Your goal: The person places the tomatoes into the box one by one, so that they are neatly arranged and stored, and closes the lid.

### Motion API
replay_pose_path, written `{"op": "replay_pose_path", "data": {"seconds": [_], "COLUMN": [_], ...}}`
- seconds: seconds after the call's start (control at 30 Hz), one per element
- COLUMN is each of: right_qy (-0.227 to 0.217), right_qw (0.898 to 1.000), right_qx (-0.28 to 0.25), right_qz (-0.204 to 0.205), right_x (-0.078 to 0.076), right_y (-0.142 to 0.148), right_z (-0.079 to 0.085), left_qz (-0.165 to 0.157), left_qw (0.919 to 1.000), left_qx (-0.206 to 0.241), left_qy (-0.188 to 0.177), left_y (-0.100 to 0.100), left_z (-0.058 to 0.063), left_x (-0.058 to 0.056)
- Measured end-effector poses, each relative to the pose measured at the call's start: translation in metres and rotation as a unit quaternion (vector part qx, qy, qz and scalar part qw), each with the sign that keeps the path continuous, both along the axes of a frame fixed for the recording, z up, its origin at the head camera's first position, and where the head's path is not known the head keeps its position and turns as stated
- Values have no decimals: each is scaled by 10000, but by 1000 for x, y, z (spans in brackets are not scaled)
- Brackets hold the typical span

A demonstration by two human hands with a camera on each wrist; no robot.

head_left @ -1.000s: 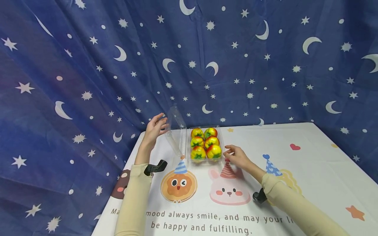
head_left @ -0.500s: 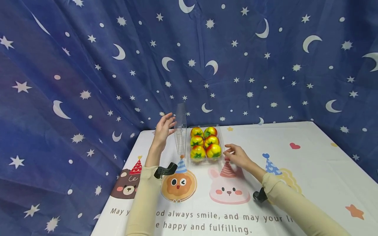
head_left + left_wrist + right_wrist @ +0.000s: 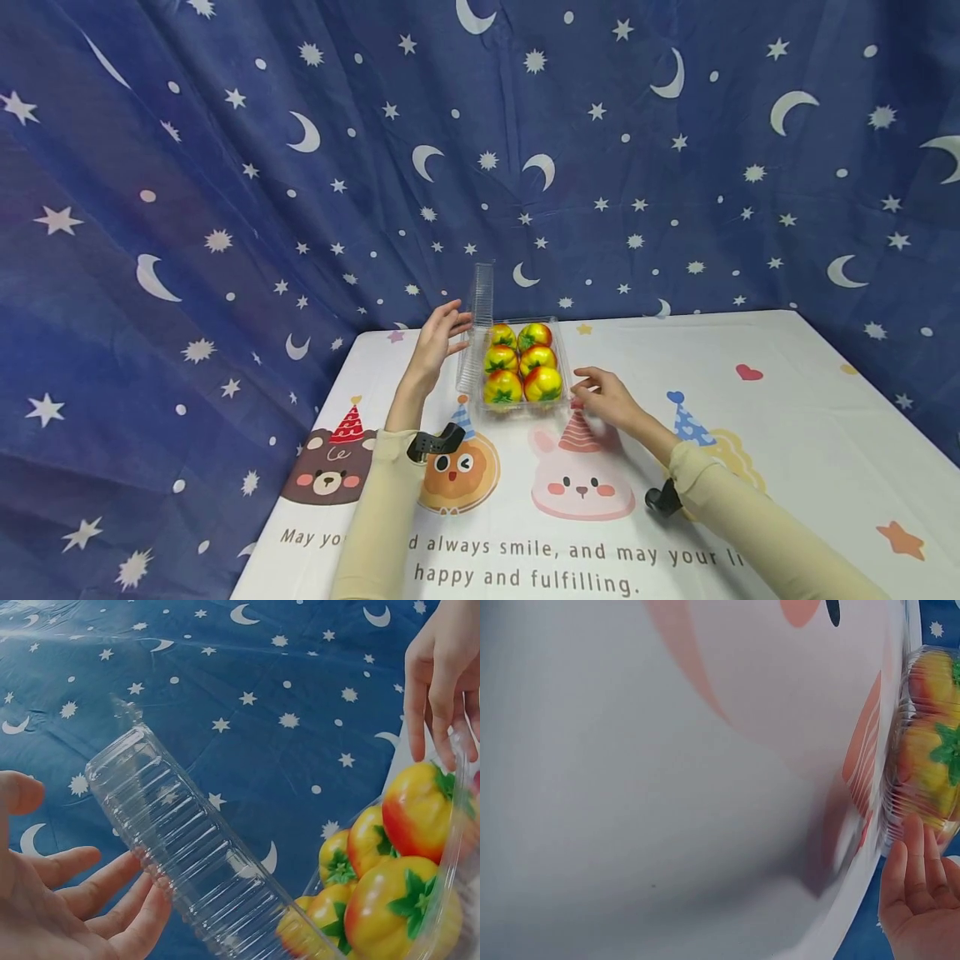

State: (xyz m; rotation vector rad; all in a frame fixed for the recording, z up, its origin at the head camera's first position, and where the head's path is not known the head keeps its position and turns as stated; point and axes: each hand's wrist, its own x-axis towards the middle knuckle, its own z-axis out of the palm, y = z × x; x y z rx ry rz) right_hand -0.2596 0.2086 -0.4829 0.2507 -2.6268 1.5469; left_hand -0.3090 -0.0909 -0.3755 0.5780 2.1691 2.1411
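A clear plastic clamshell box (image 3: 564, 367) holds several yellow-red persimmons (image 3: 502, 386) with green leaf tops, set in two columns. Its ribbed lid (image 3: 482, 293) stands raised on the left side. My left hand (image 3: 432, 343) touches the outside of this lid with extended, spread fingers; the left wrist view shows fingertips against the lid's ribs (image 3: 195, 840). At the box's near right corner is my right hand (image 3: 609, 402), its fingers loosely bent. In the right wrist view, the right hand's fingertips (image 3: 913, 825) reach the ribbed box wall, and contact seems light.
A white tablecloth (image 3: 787, 467) with cartoon animals and lettering covers the table. Behind and to the left hangs a blue curtain (image 3: 360, 108) with moons and stars, close behind the box. Black wrist straps (image 3: 437, 442) sit on both forearms.
My left hand has moved right, swinging the lid from leaning left to upright and slightly toward the fruit. The right hand and the box stay in place.
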Motion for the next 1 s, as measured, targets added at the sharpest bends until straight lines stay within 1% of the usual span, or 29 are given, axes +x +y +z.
{"op": "replay_pose_path", "data": {"seconds": [0.17,0.27,0.4,0.57,0.63,0.67,0.7,0.83,0.87,0.9,0.93,1.0], "right_qy": [38,57,127,138,135,132,127,30,1,-12,-31,-54], "right_qw": [10000,10000,9998,9998,9997,9996,9995,9989,9987,9984,9983,9979], "right_qx": [-15,-62,-108,-163,-204,-230,-291,-454,-505,-558,-575,-645], "right_qz": [-59,4,72,57,35,51,80,84,87,85,75,96], "right_x": [1,1,0,-2,-3,0,3,1,0,-4,-7,-7], "right_y": [2,3,4,6,8,7,6,8,8,10,11,11], "right_z": [0,0,-1,-1,1,7,12,14,14,8,4,2], "left_qz": [-78,-86,-122,-166,-234,-301,-313,-391,-366,-321,-317,-269], "left_qw": [9999,9999,9998,9998,9997,9995,9994,9992,9993,9994,9994,9996], "left_qx": [18,-11,-9,-34,-39,-57,-88,-101,-105,-101,-79,-94], "left_qy": [95,148,126,95,91,82,113,59,68,88,58,74], "left_y": [8,13,19,25,28,28,29,34,35,37,38,41], "left_z": [-2,-4,-6,-8,-9,-6,-7,-10,-10,-14,-14,-15], "left_x": [0,0,1,2,2,5,4,4,4,2,2,2]}}
